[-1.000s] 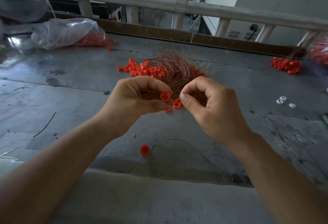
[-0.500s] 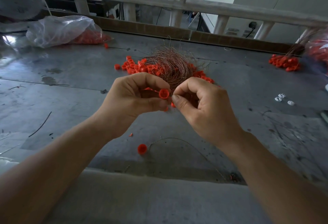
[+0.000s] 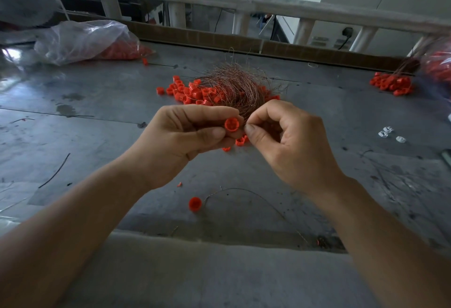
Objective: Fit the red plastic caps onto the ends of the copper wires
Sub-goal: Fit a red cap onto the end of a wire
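Head view: just in front of the copper wire nest (image 3: 231, 87), the left hand (image 3: 185, 141) has a red cap (image 3: 231, 124) in a thumb-and-forefinger grip, while the right hand (image 3: 290, 144) pinches a wire strand (image 3: 246, 116) right beside it. Threading step, I'd say; next comes steady aim into the cap's opening.

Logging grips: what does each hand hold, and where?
Left hand pinches a red cap by its sides; right hand apparently pinches a wire near its end.
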A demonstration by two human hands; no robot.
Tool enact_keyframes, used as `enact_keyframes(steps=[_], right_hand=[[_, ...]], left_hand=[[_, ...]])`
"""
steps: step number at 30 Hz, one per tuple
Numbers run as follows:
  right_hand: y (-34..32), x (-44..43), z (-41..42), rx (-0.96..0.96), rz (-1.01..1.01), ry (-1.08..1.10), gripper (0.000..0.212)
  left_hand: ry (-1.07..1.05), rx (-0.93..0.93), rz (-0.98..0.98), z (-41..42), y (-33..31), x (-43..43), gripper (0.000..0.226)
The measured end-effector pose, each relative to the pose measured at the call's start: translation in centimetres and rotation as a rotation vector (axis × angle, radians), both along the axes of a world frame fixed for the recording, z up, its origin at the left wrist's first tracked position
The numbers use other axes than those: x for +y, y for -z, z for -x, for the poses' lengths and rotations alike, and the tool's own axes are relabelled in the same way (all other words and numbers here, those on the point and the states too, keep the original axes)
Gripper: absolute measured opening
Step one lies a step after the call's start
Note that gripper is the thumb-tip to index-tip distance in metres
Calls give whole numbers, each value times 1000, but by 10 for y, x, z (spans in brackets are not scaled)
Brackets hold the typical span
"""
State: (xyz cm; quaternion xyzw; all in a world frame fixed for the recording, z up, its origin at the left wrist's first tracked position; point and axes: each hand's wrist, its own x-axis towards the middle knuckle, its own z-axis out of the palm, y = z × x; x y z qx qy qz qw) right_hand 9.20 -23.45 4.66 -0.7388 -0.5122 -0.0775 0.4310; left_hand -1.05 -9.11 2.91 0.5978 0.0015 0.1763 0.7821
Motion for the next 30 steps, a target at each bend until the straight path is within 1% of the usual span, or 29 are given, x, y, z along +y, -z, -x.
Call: enact_keyframes(steps=[6,11,14,18,21,26,28,30], right_hand=[[0,0,0,3,0,-21,6],[-2,-2,0,151,-77,-69,14],[-3,-2,0,217,-80,-75,21],[-2,-1,1,240,-5,-94,23],[1,2,4,255,56,-121,26],[6,4,5,228,126,-143,25],[2,1,-2,221,197,-125,19],[-3,-4,-16,189,321,-44,12]], left_hand=[[-16,1,-3,0,0,0,28],[3,-17,26,1,-2,0,28],[34,-31,59,1,-2,2,28],[69,-44,98,1,-3,3,26],[109,-38,89,2,-2,2,24],[123,-4,82,1,-1,0,23],[100,8,84,1,0,1,23],[86,16,83,0,0,1,23]])
